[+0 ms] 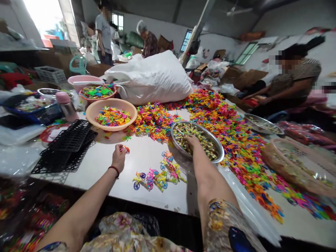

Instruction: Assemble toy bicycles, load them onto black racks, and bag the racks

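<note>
My left hand (118,160) is closed on a small toy bicycle (127,149) in pink and orange plastic, held above the white table. My right hand (192,140) reaches into a steel bowl (219,148) of short greenish-yellow pieces (207,145), too small to name for sure. Its fingertips are hidden among them. Between my arms lies a group of colourful toy bicycles (151,177), with pale green sticks or tubes among them. Behind the bowl spreads a large heap of similar plastic toys (223,115).
On the left are a peach basin (90,113) of plastic toys, stacked black plastic grids (70,136) and a pink-capped flask (67,106). A big white sack (154,78) lies at the back. A co-worker (296,77) sits at right near a mesh basket (278,161); two people stand behind.
</note>
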`<action>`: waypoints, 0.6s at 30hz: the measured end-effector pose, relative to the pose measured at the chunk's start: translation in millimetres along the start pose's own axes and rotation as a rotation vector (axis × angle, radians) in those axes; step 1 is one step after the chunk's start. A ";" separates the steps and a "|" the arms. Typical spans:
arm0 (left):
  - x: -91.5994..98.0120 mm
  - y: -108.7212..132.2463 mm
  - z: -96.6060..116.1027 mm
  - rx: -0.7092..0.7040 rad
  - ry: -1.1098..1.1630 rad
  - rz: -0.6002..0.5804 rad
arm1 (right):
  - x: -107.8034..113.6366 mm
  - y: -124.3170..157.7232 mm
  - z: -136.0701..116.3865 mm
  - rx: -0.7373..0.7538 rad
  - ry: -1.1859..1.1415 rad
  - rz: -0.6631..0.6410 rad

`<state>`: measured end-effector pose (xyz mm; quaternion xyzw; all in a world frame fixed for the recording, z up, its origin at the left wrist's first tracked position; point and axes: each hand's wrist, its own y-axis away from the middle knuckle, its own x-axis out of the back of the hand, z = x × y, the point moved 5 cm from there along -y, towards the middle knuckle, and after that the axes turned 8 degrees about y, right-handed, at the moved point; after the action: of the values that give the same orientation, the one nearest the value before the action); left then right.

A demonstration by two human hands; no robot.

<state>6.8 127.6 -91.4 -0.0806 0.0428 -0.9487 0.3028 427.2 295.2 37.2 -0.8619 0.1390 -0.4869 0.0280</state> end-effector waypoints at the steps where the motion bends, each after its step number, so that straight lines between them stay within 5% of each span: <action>1: -0.6 -0.7 -1.5 -0.006 0.002 -0.008 | 0.9 2.2 3.6 -0.071 -0.079 -0.002; 6: -4.3 -4.8 1.3 0.015 0.078 -0.024 | 17.2 4.6 -4.9 -0.250 -0.392 0.028; 11: -0.3 2.1 19.0 0.128 0.167 -0.048 | 18.7 21.9 -63.7 -0.189 -0.533 -0.083; 15: 11.2 -1.9 13.4 0.182 0.107 -0.012 | -42.9 54.7 -106.2 -0.068 -0.529 -0.232; 18: 9.3 -10.4 -0.2 0.167 -0.005 -0.135 | -110.6 87.5 -118.0 0.075 -0.381 -0.386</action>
<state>-6.7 130.6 -89.0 -0.0600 -0.0425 -0.9670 0.2441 254.8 251.0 -9.0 -0.9469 -0.0537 -0.3170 -0.0074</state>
